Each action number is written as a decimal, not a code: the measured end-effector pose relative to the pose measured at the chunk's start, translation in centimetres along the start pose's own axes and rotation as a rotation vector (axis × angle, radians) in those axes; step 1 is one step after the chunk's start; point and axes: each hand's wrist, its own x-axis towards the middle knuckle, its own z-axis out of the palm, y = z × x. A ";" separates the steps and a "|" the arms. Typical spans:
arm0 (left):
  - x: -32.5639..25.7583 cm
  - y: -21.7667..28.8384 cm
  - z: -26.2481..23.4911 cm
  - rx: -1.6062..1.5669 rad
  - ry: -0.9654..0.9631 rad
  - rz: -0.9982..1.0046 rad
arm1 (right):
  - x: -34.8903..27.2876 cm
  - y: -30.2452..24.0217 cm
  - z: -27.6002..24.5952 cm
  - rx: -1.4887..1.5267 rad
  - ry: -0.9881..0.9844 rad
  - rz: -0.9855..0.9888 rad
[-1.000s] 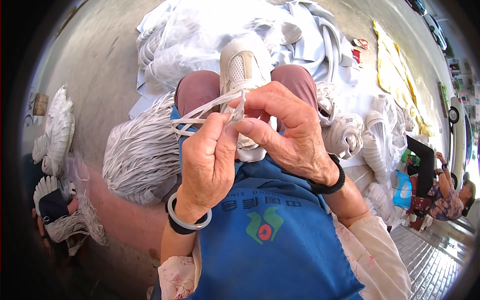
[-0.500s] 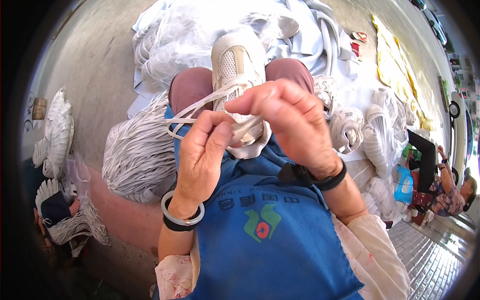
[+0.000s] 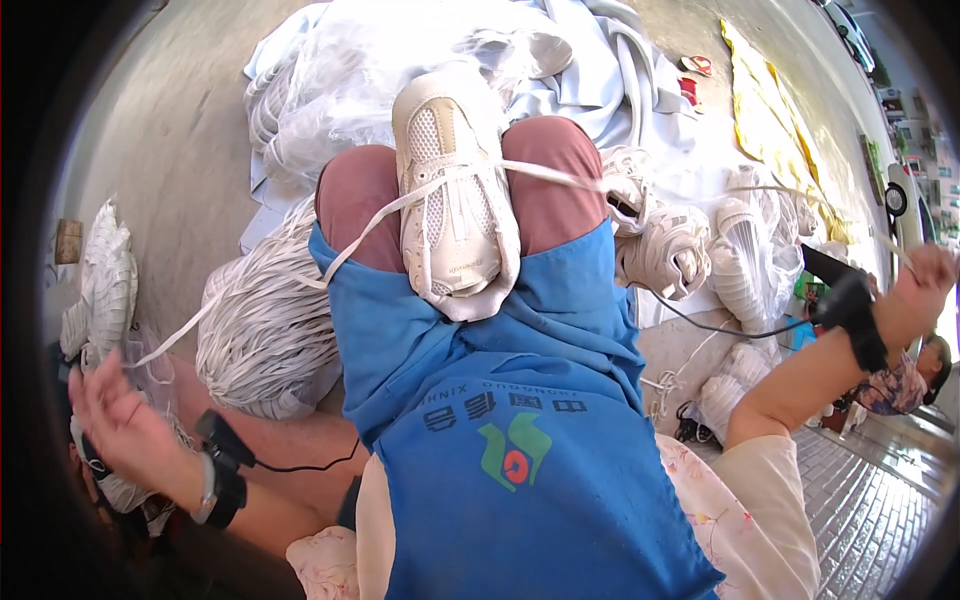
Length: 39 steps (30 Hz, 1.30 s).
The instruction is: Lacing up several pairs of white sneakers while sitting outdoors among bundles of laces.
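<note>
A cream-white sneaker (image 3: 458, 235) rests between my knees on the blue apron (image 3: 520, 450), toe pointing away from me. One end of its white shoelace (image 3: 380, 213) stretches out left to my left hand (image 3: 125, 410), which pinches it with blurred fingers. The other end runs right, smeared by motion, toward my right hand (image 3: 925, 280), closed on it far out at the right. Both arms are spread wide, with dark bands on the wrists.
A thick bundle of white shoelaces (image 3: 265, 320) lies left of my knees. Other sneakers (image 3: 668, 250) sit at the right, beside plastic-wrapped shoes (image 3: 745, 260). Clear plastic bags (image 3: 340, 110) lie ahead on pale cloth. A seated person (image 3: 895, 385) is at far right.
My hands have moved from close together over the sneaker to far apart on either side. The shoelace ends have been drawn outward, left and right.
</note>
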 end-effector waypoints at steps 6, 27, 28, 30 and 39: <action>-11.5 -1.4 16.6 0.067 -0.575 -0.297 | -13.2 12.7 18.4 -0.430 -0.198 0.519; -10.9 -4.6 23.4 0.276 -1.205 -0.652 | -20.3 20.1 25.3 -0.531 -0.824 0.421; -10.8 -4.6 23.6 0.281 -1.205 -0.663 | -20.3 20.1 25.4 -0.498 -0.805 0.454; -10.6 -4.6 24.0 0.315 -1.194 -0.676 | -20.2 20.6 25.2 -0.497 -0.781 0.469; -8.9 -4.5 25.4 0.408 -1.262 -0.572 | -19.9 20.4 25.5 -0.525 -0.827 0.475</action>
